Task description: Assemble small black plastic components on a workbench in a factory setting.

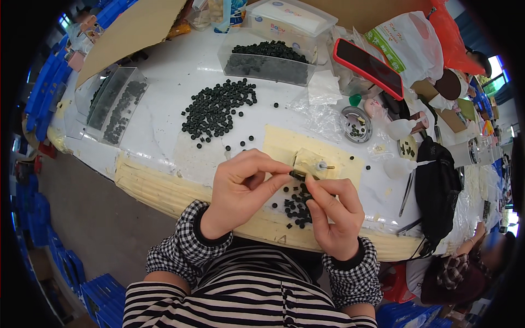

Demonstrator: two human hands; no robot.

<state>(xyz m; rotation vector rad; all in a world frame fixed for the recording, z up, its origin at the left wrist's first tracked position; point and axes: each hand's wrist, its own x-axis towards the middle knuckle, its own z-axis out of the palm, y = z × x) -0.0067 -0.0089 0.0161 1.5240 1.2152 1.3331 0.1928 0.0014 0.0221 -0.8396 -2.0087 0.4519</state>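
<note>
My left hand [240, 188] pinches a small dark piece [298, 175] between thumb and forefinger, at the front of a yellowish block [306, 158] with a small metal pin [330, 167]. My right hand [339, 213] is closed beside it, its forefinger tip touching or nearly touching the piece. Whatever the right fingers hold is hidden. Between the hands lies a small heap of round black parts [298, 206]. The block sits on a pale yellow sheet [278, 141].
A bigger heap of black parts [219, 109] spreads farther back. Behind it stands a clear bin [268, 71] of them; another clear box [112, 106] is left. A red-edged phone [369, 65], a round tin [356, 124] and a black bag [437, 191] lie right. Another person [454, 268] sits lower right.
</note>
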